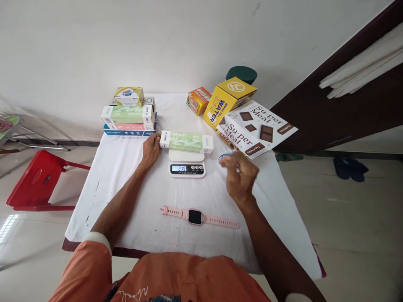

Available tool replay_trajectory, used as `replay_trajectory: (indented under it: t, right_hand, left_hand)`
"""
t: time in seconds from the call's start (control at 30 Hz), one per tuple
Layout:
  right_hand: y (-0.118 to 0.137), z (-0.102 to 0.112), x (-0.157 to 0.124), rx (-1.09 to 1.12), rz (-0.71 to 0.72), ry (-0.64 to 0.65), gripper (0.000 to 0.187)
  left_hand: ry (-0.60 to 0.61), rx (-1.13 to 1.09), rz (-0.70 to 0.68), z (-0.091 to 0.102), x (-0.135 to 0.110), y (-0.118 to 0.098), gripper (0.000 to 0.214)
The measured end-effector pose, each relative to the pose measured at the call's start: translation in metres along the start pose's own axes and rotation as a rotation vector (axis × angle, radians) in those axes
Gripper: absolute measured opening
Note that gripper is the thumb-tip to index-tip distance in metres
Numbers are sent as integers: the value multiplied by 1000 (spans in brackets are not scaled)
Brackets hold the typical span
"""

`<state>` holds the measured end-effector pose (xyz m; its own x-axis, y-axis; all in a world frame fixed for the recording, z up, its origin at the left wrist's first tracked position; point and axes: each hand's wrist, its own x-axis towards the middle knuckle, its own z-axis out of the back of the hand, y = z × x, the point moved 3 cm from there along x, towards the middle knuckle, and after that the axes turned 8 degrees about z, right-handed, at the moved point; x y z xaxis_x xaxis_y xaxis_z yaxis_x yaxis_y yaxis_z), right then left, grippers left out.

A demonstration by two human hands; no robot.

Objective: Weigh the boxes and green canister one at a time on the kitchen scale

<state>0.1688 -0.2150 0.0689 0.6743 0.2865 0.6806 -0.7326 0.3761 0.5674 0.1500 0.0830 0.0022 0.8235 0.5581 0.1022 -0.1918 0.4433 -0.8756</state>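
A long green and white box lies across a small white kitchen scale whose display reads 219. My left hand is closed on the box's left end. My right hand hovers to the right of the scale, fingers curled around a thin blue object, seemingly a pen, somewhat blurred. A pink smartwatch lies flat on the white tablecloth nearer to me.
A stack of boxes stands at the back left. Back right hold an orange box, a yellow "WATER" box and two "Super Meal" boxes. A red plastic chair stands on the floor to the left.
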Motion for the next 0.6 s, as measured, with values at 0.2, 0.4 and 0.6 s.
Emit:
replay_trajectory:
  t: [0.2, 0.4, 0.6]
  right_hand:
    - [13, -66, 64, -169, 173, 591, 65]
    - [11, -98, 80, -285, 159, 846, 48]
    - [0, -68, 86, -145, 159, 666, 46]
  left_hand:
    - [-5, 36, 8, 2, 2, 1, 32]
    - [-11, 28, 40, 2, 6, 2, 33]
    - [28, -84, 79, -1, 5, 2, 34]
